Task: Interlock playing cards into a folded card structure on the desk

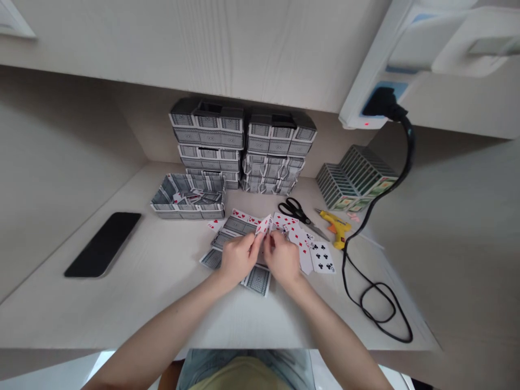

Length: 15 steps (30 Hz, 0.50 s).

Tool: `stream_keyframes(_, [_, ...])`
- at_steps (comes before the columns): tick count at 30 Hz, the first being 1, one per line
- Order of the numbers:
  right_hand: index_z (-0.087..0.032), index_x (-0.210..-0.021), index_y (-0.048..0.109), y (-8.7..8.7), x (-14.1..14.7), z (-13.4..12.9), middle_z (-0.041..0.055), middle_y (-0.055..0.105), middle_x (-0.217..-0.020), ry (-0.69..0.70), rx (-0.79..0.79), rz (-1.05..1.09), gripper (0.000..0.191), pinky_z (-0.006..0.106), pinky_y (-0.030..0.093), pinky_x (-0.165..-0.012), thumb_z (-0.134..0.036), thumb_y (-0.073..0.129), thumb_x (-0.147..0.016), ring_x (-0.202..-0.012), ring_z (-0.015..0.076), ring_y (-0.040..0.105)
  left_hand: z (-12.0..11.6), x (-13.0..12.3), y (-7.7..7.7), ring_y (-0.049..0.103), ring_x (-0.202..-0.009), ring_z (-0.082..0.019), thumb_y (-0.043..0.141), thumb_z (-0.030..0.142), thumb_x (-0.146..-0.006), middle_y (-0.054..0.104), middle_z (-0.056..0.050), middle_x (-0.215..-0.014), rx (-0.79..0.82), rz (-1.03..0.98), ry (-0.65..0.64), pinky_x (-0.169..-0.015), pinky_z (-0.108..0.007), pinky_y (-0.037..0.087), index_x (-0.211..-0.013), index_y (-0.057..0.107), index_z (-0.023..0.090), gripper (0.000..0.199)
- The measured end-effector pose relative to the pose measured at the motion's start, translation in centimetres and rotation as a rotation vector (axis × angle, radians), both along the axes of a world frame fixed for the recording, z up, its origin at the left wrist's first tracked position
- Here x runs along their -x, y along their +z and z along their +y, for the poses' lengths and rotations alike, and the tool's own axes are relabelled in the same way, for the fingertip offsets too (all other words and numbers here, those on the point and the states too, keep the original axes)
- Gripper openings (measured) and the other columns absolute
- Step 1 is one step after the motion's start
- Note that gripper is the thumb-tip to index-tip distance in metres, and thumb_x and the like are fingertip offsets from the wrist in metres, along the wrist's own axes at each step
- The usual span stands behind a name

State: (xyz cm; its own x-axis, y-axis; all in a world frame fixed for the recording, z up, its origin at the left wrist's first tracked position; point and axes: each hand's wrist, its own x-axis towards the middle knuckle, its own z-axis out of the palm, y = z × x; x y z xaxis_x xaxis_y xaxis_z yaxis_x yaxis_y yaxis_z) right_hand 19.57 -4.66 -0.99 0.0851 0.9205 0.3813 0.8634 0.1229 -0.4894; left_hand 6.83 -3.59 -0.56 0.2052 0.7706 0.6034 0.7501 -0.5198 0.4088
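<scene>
Near the middle of the desk, my left hand [239, 257] and my right hand [283, 257] are close together, each with its fingers pinched on a playing card [264, 224] that stands up between them. Beneath and around my hands lie face-down cards [257, 280] with grey patterned backs. Face-up cards are spread to the right, among them a six of clubs [322, 257] and diamond cards [298, 236]. An open box made of cards [189, 214], holding small card pieces [193, 196], sits behind and left of my left hand.
Stacked card boxes [208, 135] stand at the back, with green-edged card blocks [345, 184] to their right. Black scissors [298, 211] and a yellow glue gun [339, 227] lie right of the cards. A black cable [377, 200] loops at right; a phone [103, 245] lies left.
</scene>
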Motion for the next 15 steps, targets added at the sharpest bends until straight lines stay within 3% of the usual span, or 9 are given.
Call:
stream_keyframes(9, [-0.019, -0.069, 0.056, 0.6, -0.5, 0.2, 0.0038, 0.062, -0.059, 0.086, 0.000, 0.081, 0.024, 0.025, 0.037, -0.050, -0.031, 0.041, -0.083, -0.049, 0.0149, 0.055, 0.9, 0.5, 0.7, 0.033, -0.038, -0.007, 0.045, 0.034, -0.082, 0.039, 0.005, -0.039, 0.190, -0.216, 0.059, -0.042, -0.021, 0.024, -0.049, 0.040, 0.018, 0.037])
stream_keyframes(12, [-0.020, -0.064, 0.053, 1.3, -1.0, 0.4, 0.0012, 0.060, -0.057, 0.223, 0.064, 0.398, 0.030, 0.024, 0.040, -0.050, -0.041, 0.044, -0.082, -0.051, 0.0143, 0.055, 1.0, 0.6, 0.8, 0.040, -0.039, -0.007, 0.046, 0.038, -0.081, 0.042, 0.005, -0.040, 0.336, -0.412, 0.004, -0.040, -0.020, 0.027, -0.051, 0.040, 0.018, 0.037])
stream_keyframes(15, [-0.020, -0.061, 0.050, 1.8, -1.0, 0.5, 0.0006, 0.057, -0.053, 0.292, 0.194, 0.763, 0.042, 0.026, 0.043, -0.048, -0.053, 0.036, -0.083, -0.048, 0.0147, 0.054, 1.0, 0.6, 1.0, 0.044, -0.035, -0.009, 0.048, 0.043, -0.079, 0.046, 0.005, -0.040, 0.598, -0.699, -0.148, -0.036, -0.020, 0.032, -0.055, 0.044, 0.018, 0.035])
